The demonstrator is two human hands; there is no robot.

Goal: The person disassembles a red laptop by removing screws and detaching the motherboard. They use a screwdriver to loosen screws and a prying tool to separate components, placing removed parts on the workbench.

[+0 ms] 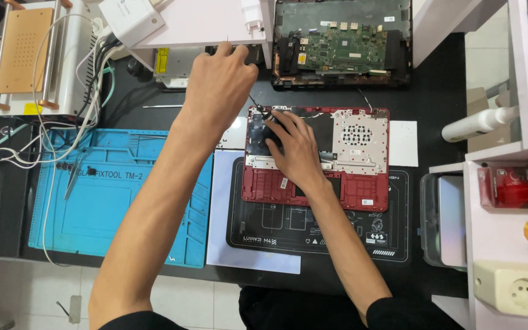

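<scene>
A red laptop shell (374,186) lies open-side up on a black work mat (398,244), its silver inner plate (359,143) showing. My right hand (291,146) rests flat on the shell's upper left part, fingers pointing to its top left corner. My left hand (218,85) is raised over that same corner and grips a thin screwdriver (256,105), whose tip points down at the corner near my right fingertips.
A laptop base with a green circuit board (343,46) lies behind the shell. A blue repair mat (111,195) with tweezers sits at left, beside a white machine (38,55) and tangled cables. A white bottle (478,124) and white shelves (508,244) stand at right.
</scene>
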